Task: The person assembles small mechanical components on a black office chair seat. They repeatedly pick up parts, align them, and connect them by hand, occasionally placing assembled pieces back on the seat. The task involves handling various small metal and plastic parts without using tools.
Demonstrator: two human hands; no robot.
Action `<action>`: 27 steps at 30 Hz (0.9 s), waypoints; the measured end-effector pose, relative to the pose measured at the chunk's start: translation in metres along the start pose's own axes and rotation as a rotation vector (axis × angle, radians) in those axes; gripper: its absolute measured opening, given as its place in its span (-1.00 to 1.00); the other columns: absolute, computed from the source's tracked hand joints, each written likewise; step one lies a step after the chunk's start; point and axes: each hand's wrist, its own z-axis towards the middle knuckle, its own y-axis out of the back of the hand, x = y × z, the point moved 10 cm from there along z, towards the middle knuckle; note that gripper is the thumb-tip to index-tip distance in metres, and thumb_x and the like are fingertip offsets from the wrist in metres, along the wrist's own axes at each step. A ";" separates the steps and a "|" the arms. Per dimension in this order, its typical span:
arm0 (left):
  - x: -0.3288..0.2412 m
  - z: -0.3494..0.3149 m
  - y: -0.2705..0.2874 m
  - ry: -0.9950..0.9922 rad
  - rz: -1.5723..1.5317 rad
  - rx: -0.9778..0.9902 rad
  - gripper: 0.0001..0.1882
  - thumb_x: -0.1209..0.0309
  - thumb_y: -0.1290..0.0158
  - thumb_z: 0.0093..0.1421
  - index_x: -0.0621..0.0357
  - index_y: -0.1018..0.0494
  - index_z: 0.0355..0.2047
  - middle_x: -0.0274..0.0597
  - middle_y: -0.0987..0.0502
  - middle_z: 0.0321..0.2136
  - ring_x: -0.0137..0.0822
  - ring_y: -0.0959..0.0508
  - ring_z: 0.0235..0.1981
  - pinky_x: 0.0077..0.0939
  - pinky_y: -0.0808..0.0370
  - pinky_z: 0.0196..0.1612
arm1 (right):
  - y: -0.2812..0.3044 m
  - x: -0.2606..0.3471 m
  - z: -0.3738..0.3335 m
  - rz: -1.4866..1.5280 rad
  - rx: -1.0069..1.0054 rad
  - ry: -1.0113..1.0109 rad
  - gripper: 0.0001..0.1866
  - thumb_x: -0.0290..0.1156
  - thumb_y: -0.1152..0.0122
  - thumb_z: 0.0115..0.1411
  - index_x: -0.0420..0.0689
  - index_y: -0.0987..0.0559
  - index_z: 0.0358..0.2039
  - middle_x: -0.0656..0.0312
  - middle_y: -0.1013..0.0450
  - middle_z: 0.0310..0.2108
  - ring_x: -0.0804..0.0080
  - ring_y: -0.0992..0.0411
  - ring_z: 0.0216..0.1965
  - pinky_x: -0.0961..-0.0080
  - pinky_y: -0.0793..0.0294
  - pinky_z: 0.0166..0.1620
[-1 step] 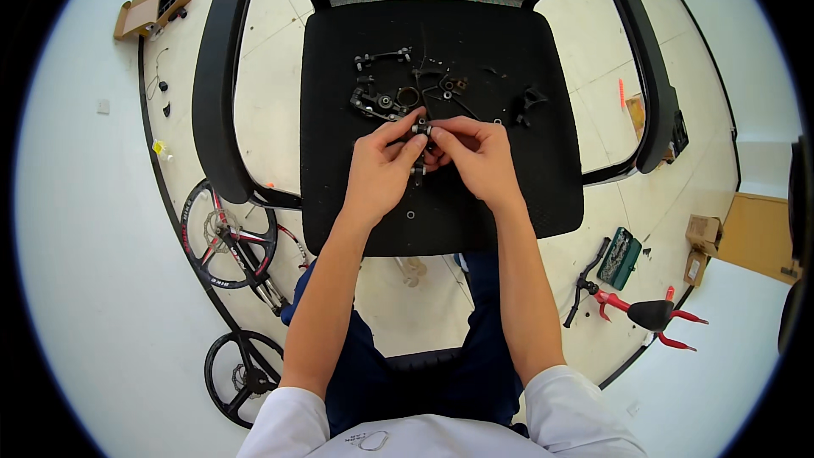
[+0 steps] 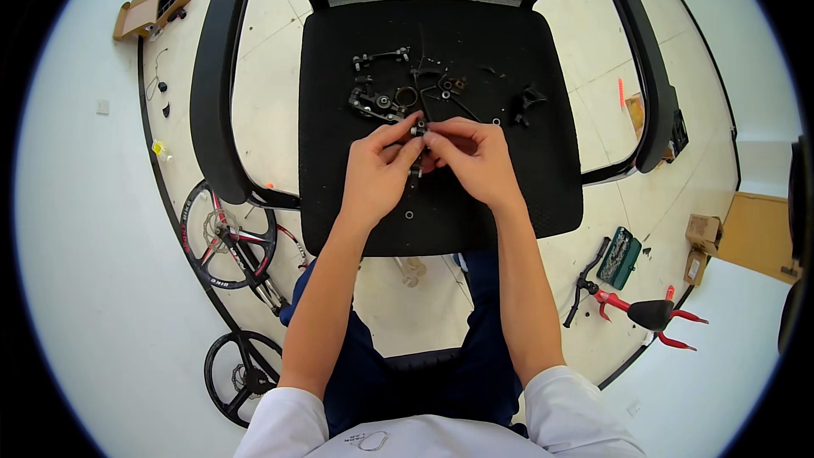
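Our left hand (image 2: 375, 174) has thumb and forefinger pinched nearly together on a small black-and-silver fitting (image 2: 420, 127); the fingers of our right hand (image 2: 482, 168) are drawn close and meet its right side, though whether they grip or merely press we cannot tell. The fitting sits between both sets of fingertips, neither hand clearly nearer, above the black chair seat (image 2: 526, 191); its long axis seems to point away from us, but fingers hide much of it. Just beyond lies what looks like a brake caliper (image 2: 377, 103), left of a dark ring (image 2: 406, 97); nearer us rests a washer (image 2: 409, 215).
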 end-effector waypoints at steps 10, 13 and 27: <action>-0.007 -0.001 0.013 0.033 -0.244 -0.114 -0.67 0.60 -0.07 0.25 0.46 -0.41 0.02 -0.09 -0.54 -0.29 -0.32 -0.65 -0.35 -0.54 -0.63 -0.26 | 0.032 0.002 0.007 -0.040 -0.227 0.055 -0.79 -0.50 -0.35 0.13 -0.29 -0.66 -0.22 0.17 -0.61 -0.43 0.57 -0.55 -0.45 0.64 -0.53 -0.38; -0.013 0.000 0.025 -0.029 -0.156 -0.138 -0.70 0.52 -0.07 0.28 0.42 -0.41 -0.01 -0.07 -0.54 -0.26 -0.29 -0.65 -0.30 -0.45 -0.66 -0.23 | 0.032 0.014 0.001 -0.521 -0.197 0.161 -0.76 -0.51 -0.35 0.04 -0.21 -0.67 -0.22 0.19 -0.57 -0.37 0.51 -0.53 -0.49 0.55 -0.49 -0.39; -0.008 -0.002 0.046 0.089 -0.325 -0.167 -0.69 0.47 -0.06 0.28 0.45 -0.37 -0.05 0.03 -0.57 -0.25 -0.19 -0.66 -0.25 -0.37 -0.66 -0.16 | -0.004 -0.002 -0.003 -0.841 -0.004 0.061 -0.86 -0.52 -0.33 0.07 -0.20 -0.69 -0.31 0.22 -0.55 -0.39 0.38 -0.58 -0.39 0.51 -0.55 -0.29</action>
